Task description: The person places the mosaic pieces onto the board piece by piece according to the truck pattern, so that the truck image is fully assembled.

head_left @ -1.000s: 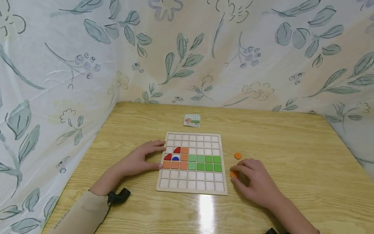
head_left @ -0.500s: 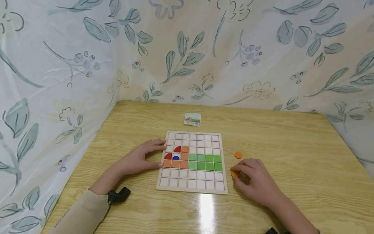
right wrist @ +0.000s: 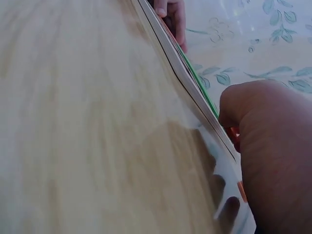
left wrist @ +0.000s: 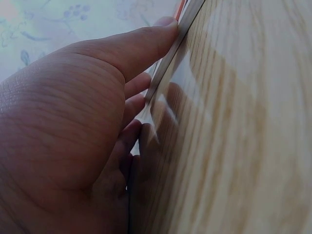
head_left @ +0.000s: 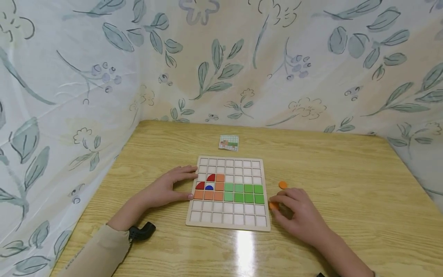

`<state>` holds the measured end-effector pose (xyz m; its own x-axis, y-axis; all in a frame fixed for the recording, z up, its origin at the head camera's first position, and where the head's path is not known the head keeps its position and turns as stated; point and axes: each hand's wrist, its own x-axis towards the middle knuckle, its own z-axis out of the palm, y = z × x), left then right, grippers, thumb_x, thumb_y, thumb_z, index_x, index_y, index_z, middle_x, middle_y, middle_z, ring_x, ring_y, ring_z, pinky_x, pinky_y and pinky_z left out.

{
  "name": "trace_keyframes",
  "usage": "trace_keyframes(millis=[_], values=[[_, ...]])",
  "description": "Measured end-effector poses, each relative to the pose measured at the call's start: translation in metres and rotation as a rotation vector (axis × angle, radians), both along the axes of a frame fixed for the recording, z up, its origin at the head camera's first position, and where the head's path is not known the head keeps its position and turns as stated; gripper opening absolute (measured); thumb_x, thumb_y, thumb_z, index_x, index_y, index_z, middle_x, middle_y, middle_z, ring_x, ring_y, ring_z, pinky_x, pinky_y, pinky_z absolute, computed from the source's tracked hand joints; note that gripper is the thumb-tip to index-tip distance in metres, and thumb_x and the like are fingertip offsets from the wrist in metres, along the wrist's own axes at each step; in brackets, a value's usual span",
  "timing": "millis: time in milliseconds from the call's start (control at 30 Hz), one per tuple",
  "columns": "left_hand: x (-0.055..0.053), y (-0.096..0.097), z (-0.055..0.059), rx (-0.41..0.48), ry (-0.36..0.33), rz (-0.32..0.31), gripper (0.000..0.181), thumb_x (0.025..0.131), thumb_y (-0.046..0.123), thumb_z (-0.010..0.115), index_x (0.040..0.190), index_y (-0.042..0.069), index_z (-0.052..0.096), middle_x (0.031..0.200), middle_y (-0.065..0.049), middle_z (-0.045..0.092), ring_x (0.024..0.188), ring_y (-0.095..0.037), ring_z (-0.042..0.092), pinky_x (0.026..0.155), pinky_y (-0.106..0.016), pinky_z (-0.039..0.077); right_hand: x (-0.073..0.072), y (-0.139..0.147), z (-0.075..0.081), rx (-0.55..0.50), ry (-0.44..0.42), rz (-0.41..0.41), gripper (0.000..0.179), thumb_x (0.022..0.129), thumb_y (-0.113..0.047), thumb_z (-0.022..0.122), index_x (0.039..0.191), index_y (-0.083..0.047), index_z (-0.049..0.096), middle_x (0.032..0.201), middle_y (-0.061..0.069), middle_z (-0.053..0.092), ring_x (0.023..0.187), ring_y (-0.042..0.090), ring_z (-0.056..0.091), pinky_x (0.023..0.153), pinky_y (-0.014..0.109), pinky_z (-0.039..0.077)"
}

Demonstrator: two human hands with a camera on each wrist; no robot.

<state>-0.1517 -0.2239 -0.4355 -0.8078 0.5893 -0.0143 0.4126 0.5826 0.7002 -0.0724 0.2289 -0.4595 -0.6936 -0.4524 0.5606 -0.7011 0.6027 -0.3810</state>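
A square wooden grid board (head_left: 228,227) lies on the table, with orange, light green and green square tiles, two red quarter-circle pieces and a blue half-circle in its cells. Along the board's left edge, my left hand (head_left: 160,188) rests with thumb and fingers spread, their tips touching the rim; the left wrist view shows the thumb against the board's edge. Just off the right edge, my right hand (head_left: 299,215) pinches an orange disc (head_left: 273,206), partly covered by its fingertips. A second orange disc (head_left: 282,185) lies on the table beyond that hand.
A small printed card (head_left: 229,142) with a coloured grid picture lies behind the board. The wood-grain table (head_left: 346,173) ends at a floral cloth (head_left: 294,69) hanging at the back and sides. A black device (head_left: 142,232) is on the left wrist.
My right hand has slid slightly left with the orange disc, closer to the board's right edge. The left hand stays at the board's left rim.
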Motion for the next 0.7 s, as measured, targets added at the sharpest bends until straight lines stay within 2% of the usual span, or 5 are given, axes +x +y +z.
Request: trace_keyframes(millis=[133,367,567,700], values=[[0.0,0.0,-0.001,-0.003,0.0,0.0,0.072,0.095,0.043,0.087,0.159,0.022,0.061,0.174,0.007,0.039,0.165,-0.035,0.023,0.131,-0.065,0.02,-0.002,-0.007,0.0,-0.034,0.048,0.04,0.017,0.102,-0.026,0.075,0.108,-0.013,0.084,0.109,-0.007,0.073,0.099,0.016,0.062,0.092,0.032,0.044],[-0.001,0.0,-0.003,-0.008,0.002,-0.004,0.072,0.095,0.042,0.087,0.159,0.022,0.061,0.174,0.007,0.039,0.165,-0.032,0.024,0.131,-0.064,0.021,-0.002,-0.018,-0.002,-0.045,0.022,0.059,0.016,0.092,-0.014,0.082,0.108,-0.012,0.083,0.11,-0.006,0.073,0.099,0.015,0.062,0.091,0.028,0.044],[-0.001,-0.001,-0.003,-0.002,-0.005,-0.003,0.072,0.095,0.042,0.087,0.16,0.023,0.06,0.174,0.008,0.038,0.165,-0.031,0.023,0.131,-0.064,0.021,-0.004,-0.033,0.0,-0.039,0.032,0.099,0.012,0.097,-0.018,0.078,0.106,-0.012,0.083,0.107,-0.004,0.072,0.097,0.015,0.061,0.089,0.028,0.044],[-0.001,0.0,-0.002,-0.001,-0.004,-0.002,0.072,0.096,0.042,0.087,0.16,0.023,0.06,0.174,0.007,0.039,0.165,-0.032,0.024,0.13,-0.064,0.021,-0.007,-0.044,0.003,-0.039,0.041,0.126,0.011,0.094,-0.015,0.081,0.105,-0.013,0.084,0.105,-0.004,0.072,0.096,0.014,0.061,0.089,0.029,0.044]])
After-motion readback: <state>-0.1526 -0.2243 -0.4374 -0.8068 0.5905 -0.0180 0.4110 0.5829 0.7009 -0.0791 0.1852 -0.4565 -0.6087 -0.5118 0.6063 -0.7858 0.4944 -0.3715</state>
